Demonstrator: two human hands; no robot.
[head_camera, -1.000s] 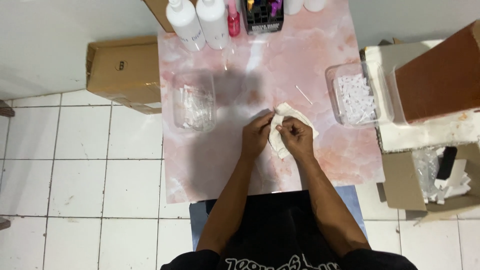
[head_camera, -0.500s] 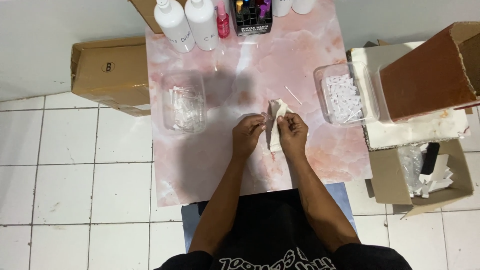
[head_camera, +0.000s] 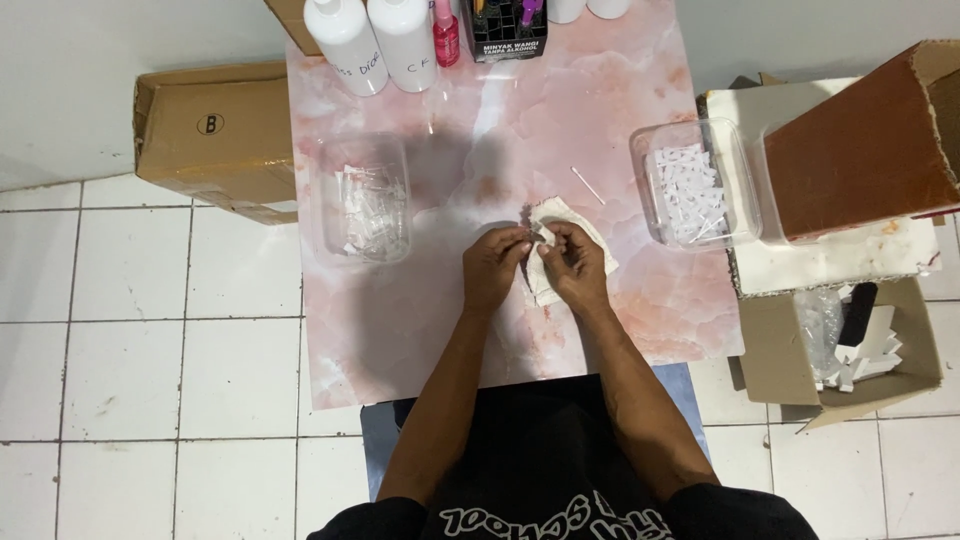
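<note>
Two hands pinch a tiny piece over a white cloth.
Left hand (head_camera: 495, 268) and right hand (head_camera: 575, 262) together; fingertips clamped on the small item (head_camera: 537, 234) above the cloth (head_camera: 590, 230); likely mid-assembly, steady fingers needed.

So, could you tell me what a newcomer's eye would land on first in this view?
Probably the two hands, left hand and right hand, meeting at the middle of the pink marbled table over a crumpled white cloth, pinching something too small to identify. Next, the two clear tubs of small white pieces, the left tub and the right tub, flanking the hands.
</note>
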